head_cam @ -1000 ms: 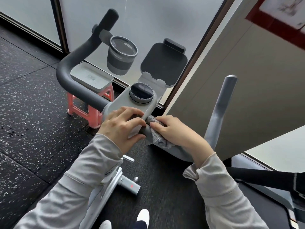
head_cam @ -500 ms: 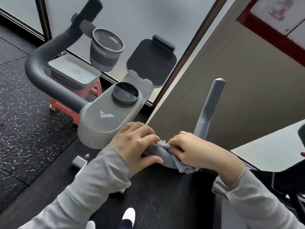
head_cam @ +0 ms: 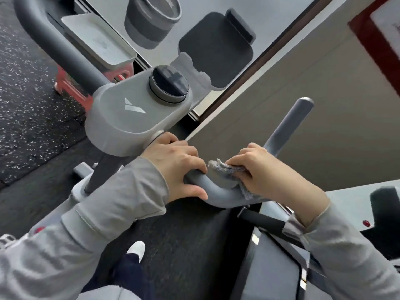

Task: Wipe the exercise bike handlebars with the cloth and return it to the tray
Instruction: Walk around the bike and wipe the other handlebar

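The grey exercise bike handlebar (head_cam: 218,191) curves out from the console (head_cam: 138,113) and rises to an upright end at the right. My left hand (head_cam: 179,163) grips the bar just beside the console. My right hand (head_cam: 266,172) presses a grey cloth (head_cam: 225,167) around the bend of the bar, a little to the right of the left hand. The cloth's frayed edge sticks out between the two hands. The white tray (head_cam: 97,40) rests on a red stool (head_cam: 71,87) at the upper left, behind the left handlebar arm (head_cam: 56,44).
A grey cup holder (head_cam: 151,20) and a dark tablet holder (head_cam: 216,48) stand above the console. A beige wall panel fills the right. Speckled black rubber floor lies to the left. My white shoe (head_cam: 136,250) shows below, and another machine's frame (head_cam: 272,267) is at lower right.
The view has swung closer and to the right. My right hand has slid the cloth along the bar from beside the console out to the bend. The left hand keeps its hold.
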